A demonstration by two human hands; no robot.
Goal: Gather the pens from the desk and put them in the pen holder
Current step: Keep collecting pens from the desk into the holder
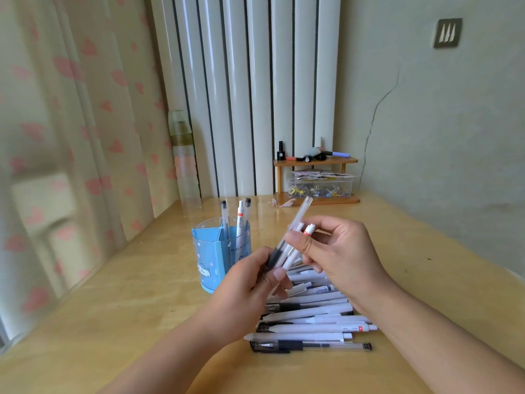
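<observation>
A blue translucent pen holder (211, 253) stands on the wooden desk (136, 302), with three pens (240, 220) upright in it. A pile of several white and clear pens (309, 322) lies on the desk to its right. My left hand (250, 282) grips the lower ends of a few pens (297, 223) raised above the pile, among them a clear one with a black grip. My right hand (335, 251) pinches the top of a white pen with a red band (309, 230) in that same bunch.
A small wooden shelf (316, 180) with a clear box of clips and markers stands at the back by the wall. A stack of clear cups (184, 160) rises at the back left beside the heart-print curtain (71, 137).
</observation>
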